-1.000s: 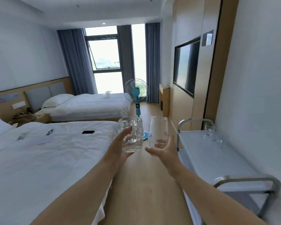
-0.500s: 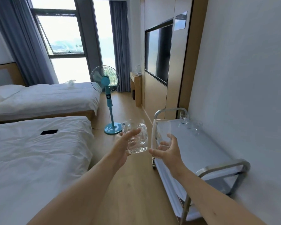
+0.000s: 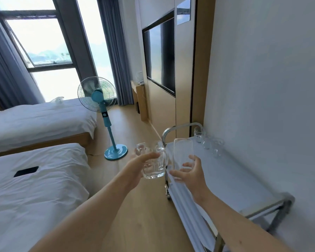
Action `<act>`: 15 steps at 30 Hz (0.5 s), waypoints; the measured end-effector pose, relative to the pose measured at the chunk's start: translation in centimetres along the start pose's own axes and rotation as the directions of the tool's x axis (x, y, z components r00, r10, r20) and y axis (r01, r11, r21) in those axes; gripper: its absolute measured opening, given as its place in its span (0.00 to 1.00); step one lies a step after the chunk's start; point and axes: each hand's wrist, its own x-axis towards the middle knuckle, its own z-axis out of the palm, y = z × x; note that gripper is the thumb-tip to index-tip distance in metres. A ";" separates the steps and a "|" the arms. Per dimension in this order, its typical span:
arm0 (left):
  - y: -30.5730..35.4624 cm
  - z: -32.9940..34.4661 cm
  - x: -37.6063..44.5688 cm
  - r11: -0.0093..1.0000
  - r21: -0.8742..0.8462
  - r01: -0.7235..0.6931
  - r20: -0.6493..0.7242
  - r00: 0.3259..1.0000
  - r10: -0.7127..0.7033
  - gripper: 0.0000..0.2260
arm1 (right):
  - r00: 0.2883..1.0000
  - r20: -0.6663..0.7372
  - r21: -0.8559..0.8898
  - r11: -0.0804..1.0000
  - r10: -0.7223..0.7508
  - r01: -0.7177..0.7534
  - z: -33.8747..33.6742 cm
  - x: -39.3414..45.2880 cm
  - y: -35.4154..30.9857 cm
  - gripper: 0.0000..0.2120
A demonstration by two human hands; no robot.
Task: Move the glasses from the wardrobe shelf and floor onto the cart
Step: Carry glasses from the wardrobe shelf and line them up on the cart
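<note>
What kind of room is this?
Most likely a hotel room: two beds made up in white, the near bed and the far bed, a wall-mounted television, and a metal service cart.

The left hand (image 3: 136, 165) gripped a dimpled glass mug (image 3: 154, 160) above the wooden floor (image 3: 133, 215), and the right hand (image 3: 190, 174) held a tall clear tumbler (image 3: 182, 153) over the cart (image 3: 244, 188) edge. Three small glasses (image 3: 206, 142) stood at the cart's far end by the wall.
</note>
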 end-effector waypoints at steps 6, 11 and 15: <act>-0.9 1.9 6.8 0.995 0.097 -0.017 -0.044 0.999 0.021 0.34 | 0.995 -0.095 0.004 1.000 0.021 -0.020 -1.7 5.5 1.7 0.44; -2.6 2.4 11.8 0.985 0.169 0.040 -0.025 0.999 -0.037 0.37 | 0.986 -0.155 -0.030 0.998 0.055 -0.060 -3.5 8.7 3.4 0.40; -3.8 3.0 15.5 0.959 0.277 0.059 -0.021 0.998 -0.055 0.37 | 0.974 -0.205 -0.025 0.994 0.095 -0.103 -4.3 10.7 4.9 0.41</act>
